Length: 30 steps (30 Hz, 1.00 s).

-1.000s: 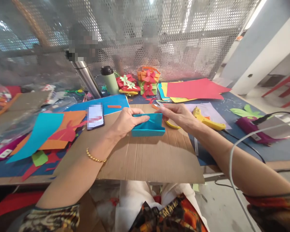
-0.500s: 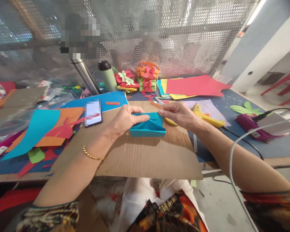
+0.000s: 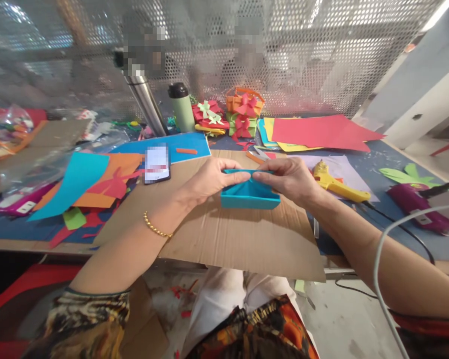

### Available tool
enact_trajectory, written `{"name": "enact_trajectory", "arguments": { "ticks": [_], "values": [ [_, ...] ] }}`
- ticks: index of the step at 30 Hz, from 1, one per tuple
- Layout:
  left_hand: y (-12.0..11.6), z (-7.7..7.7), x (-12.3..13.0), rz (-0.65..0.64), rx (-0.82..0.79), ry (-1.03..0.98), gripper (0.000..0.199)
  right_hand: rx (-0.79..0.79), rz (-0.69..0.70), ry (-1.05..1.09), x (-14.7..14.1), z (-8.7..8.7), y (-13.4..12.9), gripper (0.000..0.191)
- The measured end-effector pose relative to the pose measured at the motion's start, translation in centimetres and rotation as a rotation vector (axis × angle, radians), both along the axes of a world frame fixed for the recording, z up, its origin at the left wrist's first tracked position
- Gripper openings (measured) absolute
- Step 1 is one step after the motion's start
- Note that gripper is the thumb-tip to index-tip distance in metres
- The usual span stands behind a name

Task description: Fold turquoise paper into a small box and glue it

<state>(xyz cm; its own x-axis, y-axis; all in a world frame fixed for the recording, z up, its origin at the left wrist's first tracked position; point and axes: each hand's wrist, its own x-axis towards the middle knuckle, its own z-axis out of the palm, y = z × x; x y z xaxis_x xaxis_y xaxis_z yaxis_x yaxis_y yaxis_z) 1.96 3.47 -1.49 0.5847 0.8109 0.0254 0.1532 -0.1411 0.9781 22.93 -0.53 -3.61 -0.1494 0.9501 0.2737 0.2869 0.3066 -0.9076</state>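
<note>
A small blue folded-paper box [image 3: 250, 201] is held just above the cardboard sheet [image 3: 232, 234], its open top facing up and toward me. My left hand [image 3: 219, 178] pinches its far wall, thumb inside and fingers behind. Close beside it, my right hand [image 3: 290, 178] grips the same wall toward the right corner, also with the thumb on the inner side. The two thumb tips nearly meet at the middle of that wall. Most of my fingers are hidden behind the paper.
Right of my hands lies a yellow glue gun [image 3: 338, 184] with a black cord. Scissors [image 3: 260, 154] are just beyond the box. A phone [image 3: 156, 163] and coloured paper scraps [image 3: 82, 182] lie left. Paper baskets [image 3: 244, 113], a green bottle [image 3: 182, 107] and red sheets [image 3: 325, 132] stand behind.
My right hand has shifted from the box's far right corner inward, thumb now close to the left one. The far wall stands more upright. The camera view has turned slightly left.
</note>
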Motion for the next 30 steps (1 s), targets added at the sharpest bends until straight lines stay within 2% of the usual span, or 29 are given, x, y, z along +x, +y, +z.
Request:
{"name": "enact_trajectory", "arguments": {
  "ticks": [5, 8, 10, 14, 18, 22, 30],
  "values": [
    [0.7, 0.2, -0.5, -0.081, -0.073, -0.254, 0.082, 0.045, -0.145, 0.111, 0.9, 0.6, 0.2, 0.037],
    [0.8, 0.3, -0.5, -0.194, -0.069, -0.295, 0.083, 0.082, -0.209, 0.151, 1.3, 0.8, 0.4, 0.036],
    [0.7, 0.0, -0.4, -0.207, -0.082, -0.278, 0.078, 0.102, -0.209, 0.144, 1.3, 0.7, 0.5, 0.036],
    [0.7, -0.9, 0.0, -0.109, -0.131, -0.238, 0.059, 0.106, -0.186, 0.132, 1.2, 0.5, 0.3, 0.035],
    [0.5, -1.4, 0.3, 0.012, -0.089, -0.232, 0.049, 0.108, -0.172, 0.132, 1.1, 0.4, 0.1, 0.032],
    [0.3, -1.7, 0.6, 0.060, -0.050, -0.239, 0.038, 0.092, -0.179, 0.123, 0.9, 0.4, 0.0, 0.037],
    [-0.4, -1.7, 1.0, 0.157, 0.032, -0.249, 0.038, 0.048, -0.180, 0.107, 0.6, 0.8, -0.4, 0.054]
  ]
}}
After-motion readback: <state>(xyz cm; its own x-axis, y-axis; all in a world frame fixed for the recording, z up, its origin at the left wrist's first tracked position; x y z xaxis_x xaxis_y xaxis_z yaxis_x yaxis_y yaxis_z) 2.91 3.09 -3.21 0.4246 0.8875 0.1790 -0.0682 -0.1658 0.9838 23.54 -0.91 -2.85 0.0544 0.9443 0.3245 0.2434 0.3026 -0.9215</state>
